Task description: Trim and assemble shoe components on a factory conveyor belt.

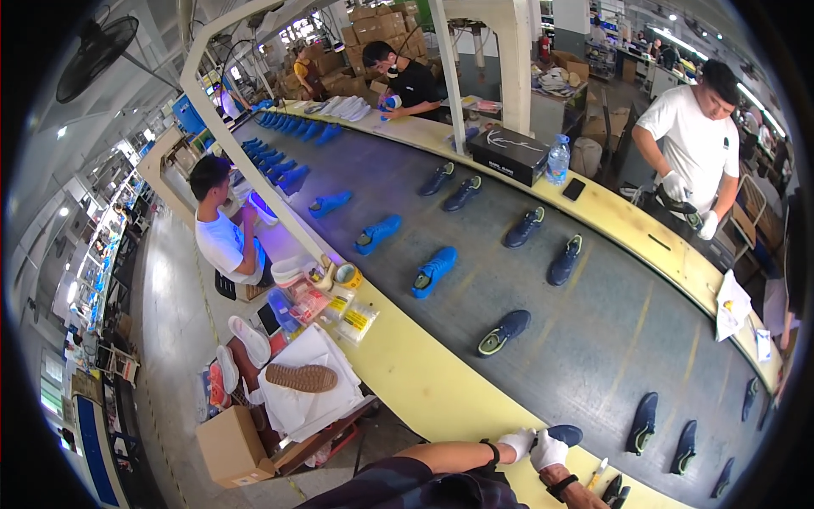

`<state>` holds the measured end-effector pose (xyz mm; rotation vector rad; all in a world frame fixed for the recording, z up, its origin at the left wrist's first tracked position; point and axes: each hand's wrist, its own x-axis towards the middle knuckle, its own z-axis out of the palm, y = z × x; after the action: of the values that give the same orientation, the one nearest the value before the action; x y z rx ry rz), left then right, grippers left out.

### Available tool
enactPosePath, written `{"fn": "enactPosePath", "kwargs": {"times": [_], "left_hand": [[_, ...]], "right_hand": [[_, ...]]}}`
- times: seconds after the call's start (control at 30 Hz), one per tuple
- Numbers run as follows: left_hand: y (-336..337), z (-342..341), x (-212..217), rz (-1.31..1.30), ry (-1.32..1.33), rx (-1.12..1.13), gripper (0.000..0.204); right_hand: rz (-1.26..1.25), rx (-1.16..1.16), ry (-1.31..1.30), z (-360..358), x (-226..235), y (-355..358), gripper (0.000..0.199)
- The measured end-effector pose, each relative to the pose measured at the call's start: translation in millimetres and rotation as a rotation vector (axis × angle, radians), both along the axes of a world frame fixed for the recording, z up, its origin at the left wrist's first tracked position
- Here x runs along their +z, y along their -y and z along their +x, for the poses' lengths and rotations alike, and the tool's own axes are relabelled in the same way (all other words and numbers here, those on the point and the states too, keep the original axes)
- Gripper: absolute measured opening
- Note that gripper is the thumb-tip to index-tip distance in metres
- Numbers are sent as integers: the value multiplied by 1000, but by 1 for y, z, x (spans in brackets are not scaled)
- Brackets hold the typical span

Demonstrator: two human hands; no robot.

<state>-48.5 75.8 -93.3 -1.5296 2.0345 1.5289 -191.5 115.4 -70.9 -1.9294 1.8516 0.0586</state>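
Observation:
At the near edge of the yellow side table (462,405), both my hands, in white gloves, are on a dark navy sneaker (566,434). My left hand (519,444) grips its left end. My right hand (549,451) is closed over the part beside it, hiding much of the upper; the rounded navy end sticks out to the right. Just right of my right wrist lies a slim white-and-orange tool (599,472), its kind unclear. Beyond it are dark shoes (615,489), partly cut off by the lower edge.
A wide grey conveyor belt (585,348) carries navy sneakers (504,332) and blue-covered shoes (435,271). Left are tape rolls (348,275), packets, a brown sole (301,378) on white paper and a carton (233,447). Across the belt stand a black box (509,155), water bottle (558,159) and co-workers.

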Motion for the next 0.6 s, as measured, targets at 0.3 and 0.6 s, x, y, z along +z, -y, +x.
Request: {"fn": "enactPosePath", "kwargs": {"times": [0.3,0.6], "left_hand": [[0,-4,-33,18,-23,-71,59],[0,-2,-18,111,-40,-24,54]], "right_hand": [[124,-37,-63,12,9,0,20],[171,10,-98,16,12,-15,31]]}}
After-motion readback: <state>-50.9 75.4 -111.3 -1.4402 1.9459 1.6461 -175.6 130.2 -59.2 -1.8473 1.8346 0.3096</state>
